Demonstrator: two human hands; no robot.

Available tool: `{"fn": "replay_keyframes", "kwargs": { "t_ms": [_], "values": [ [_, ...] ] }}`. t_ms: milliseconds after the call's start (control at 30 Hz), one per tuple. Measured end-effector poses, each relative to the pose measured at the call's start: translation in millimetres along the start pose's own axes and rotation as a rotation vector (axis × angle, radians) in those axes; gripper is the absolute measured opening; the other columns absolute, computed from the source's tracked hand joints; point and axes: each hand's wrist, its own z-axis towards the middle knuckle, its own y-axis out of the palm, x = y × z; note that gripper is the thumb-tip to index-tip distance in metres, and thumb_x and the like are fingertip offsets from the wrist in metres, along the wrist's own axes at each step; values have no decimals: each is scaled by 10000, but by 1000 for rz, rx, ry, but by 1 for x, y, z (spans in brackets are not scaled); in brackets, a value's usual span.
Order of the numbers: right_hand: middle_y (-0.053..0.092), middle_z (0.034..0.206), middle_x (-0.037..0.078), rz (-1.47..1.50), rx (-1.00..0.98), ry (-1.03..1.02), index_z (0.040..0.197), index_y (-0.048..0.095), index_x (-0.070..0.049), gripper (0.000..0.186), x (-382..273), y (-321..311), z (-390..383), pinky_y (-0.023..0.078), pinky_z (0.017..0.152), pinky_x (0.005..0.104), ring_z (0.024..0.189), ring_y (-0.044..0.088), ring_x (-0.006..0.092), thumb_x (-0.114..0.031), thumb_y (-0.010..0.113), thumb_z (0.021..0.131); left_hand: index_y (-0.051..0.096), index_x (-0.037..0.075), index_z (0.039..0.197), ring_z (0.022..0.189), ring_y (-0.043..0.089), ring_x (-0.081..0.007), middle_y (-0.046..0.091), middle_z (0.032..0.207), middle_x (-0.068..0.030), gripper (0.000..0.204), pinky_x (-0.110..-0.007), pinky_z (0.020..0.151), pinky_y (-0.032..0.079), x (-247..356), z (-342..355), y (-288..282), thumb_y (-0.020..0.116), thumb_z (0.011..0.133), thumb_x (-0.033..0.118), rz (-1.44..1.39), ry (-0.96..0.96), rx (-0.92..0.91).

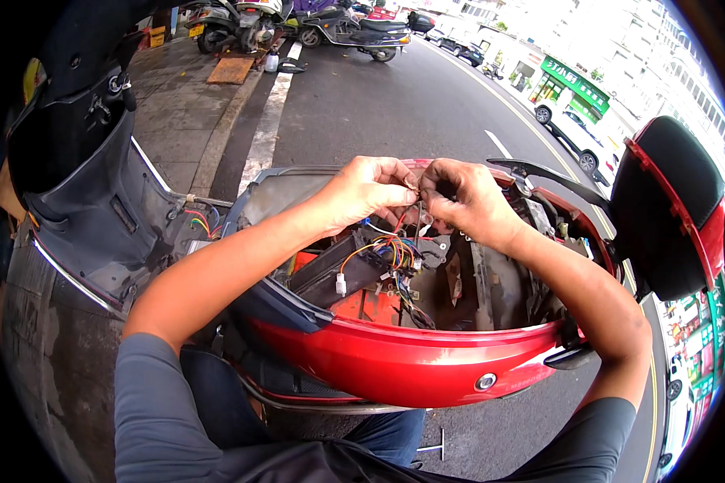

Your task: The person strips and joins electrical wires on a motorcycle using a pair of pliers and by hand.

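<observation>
Both hands meet over the opened body of a red scooter [395, 362]. My left hand [366, 193] pinches with thumb and fingertips at a thin wire [420, 216] that rises from the bay. My right hand [467, 200] has its fingers curled, thumb and forefinger pinching the same spot. The wire's very end is hidden between the fingertips. Below them lies a tangled bundle of coloured wires [401, 256], red, yellow, blue and black. From it a white connector [341, 284] hangs on a yellow wire, over a black plastic box [334, 270].
The raised black seat [669, 185] stands on the right. At left is the scooter's grey front panel [97, 201], with loose coloured wires [205, 224] near its foot. A scooter [362, 34] is parked ahead by the kerb. White cars [580, 137] line the road's far side.
</observation>
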Motion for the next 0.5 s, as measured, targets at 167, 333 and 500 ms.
{"fn": "replay_keyframes", "kwargs": {
  "t_ms": [167,333,500],
  "values": [
    [594,703,58,-26,20,-14,812,529,16,60,-1,2,1,485,507,263,545,591,111,35,573,775,611,3,1034,803,690,-147,671,922,-55,167,-271,708,558,-8,0,0,675,906,91,23,92,23],
    [606,757,165,-224,49,-85,811,571,3,142,-1,1,0,483,696,421,733,610,350,-80,653,731,620,-1,1010,768,643,-95,657,901,-35,141,-248,689,534,-7,0,4,665,903,79,205,147,85],
    [589,762,164,-357,70,-217,817,556,-5,152,-2,5,2,474,680,446,734,596,374,-85,653,731,619,-13,969,715,616,-77,642,832,-26,119,-235,647,502,-4,-1,5,624,861,37,349,173,117]
  ]
}}
